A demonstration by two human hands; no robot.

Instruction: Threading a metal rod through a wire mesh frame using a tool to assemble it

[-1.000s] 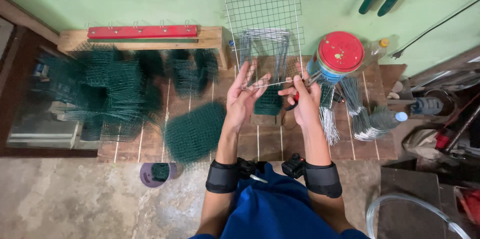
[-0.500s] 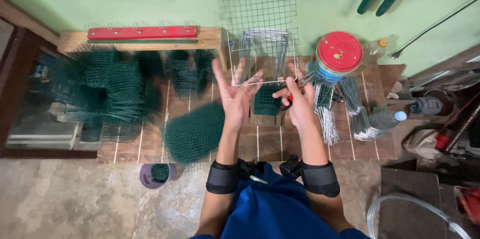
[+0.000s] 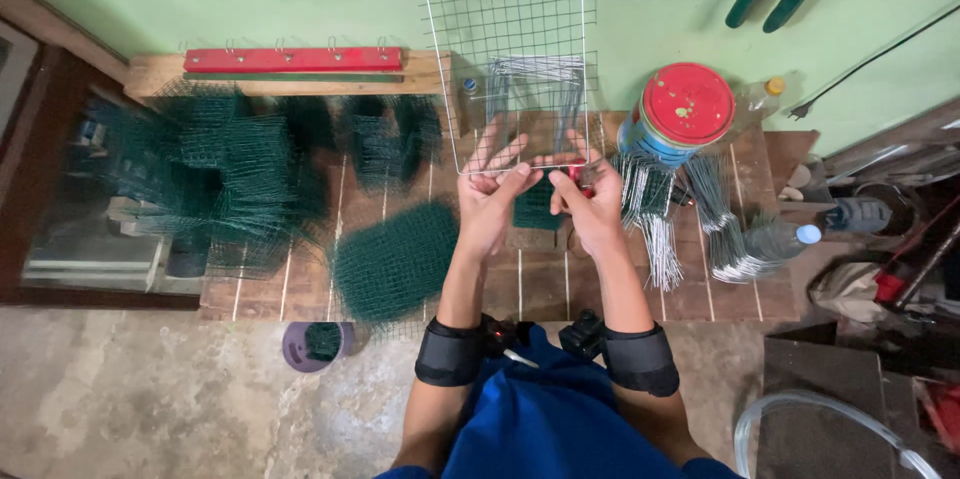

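Two hands (image 3: 540, 201), one wire mesh panel (image 3: 515, 29), one red-lidded can (image 3: 687, 106).

Bare desk (image 3: 520, 284) at six o'clock gives passage; green mesh sheet (image 3: 395, 261) blocks nine o'clock, wire bundles (image 3: 655, 224) three o'clock, the upright white wire grid (image 3: 515, 49) twelve o'clock

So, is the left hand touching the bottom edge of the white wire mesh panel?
Touching. The head view shows the left hand with its fingers meeting the bottom edge of the white wire mesh panel.
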